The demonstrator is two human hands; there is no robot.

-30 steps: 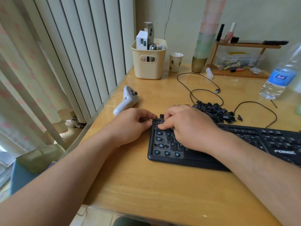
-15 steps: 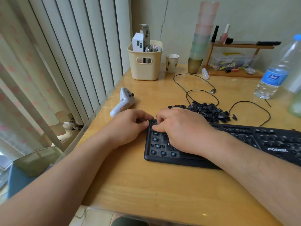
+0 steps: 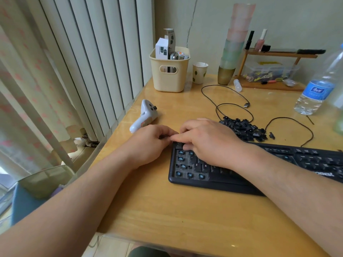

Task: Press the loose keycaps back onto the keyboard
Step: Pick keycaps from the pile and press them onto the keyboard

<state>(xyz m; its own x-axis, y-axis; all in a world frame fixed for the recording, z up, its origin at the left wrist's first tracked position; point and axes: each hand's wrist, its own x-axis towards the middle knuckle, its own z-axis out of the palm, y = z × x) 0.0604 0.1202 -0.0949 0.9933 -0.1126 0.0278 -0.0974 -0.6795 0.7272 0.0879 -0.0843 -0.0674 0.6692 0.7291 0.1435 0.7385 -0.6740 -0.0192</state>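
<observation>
Half a second on, little has changed in my feed: both hands stay huddled at the keyboard's [image 3: 213, 179] far left corner, and the left thumb and fingers have closed tighter toward the right fingertips. The keyboard, matte black plastic, lies along the right half of the tabletop [image 3: 167, 216], its left end near the middle and its right end running out of view. At its left end many keys are bare, showing small blue stems in square sockets, while Z and X caps sit in place beside them.

My right hand [image 3: 207, 140] lies across the upper left rows, fingers bent down and pressing on the top row. My left hand [image 3: 150, 143] rests on the tabletop just off the keyboard's left edge, fingers curled toward the right fingertips; whether it pinches a keycap I cannot tell. The two hands touch at the corner.

The loose keycaps [image 3: 245, 129], small glossy black pieces, are heaped just beyond the keyboard's far edge, behind the right hand. A thin black cable [image 3: 232, 106] loops past the heap.

The tabletop is pale varnished wood with a sheen. A white controller [image 3: 144, 115] lies near its left edge. A cream plastic bin [image 3: 169, 73] stands at the far left corner, and a clear water bottle [image 3: 317, 89] by the right edge.
</observation>
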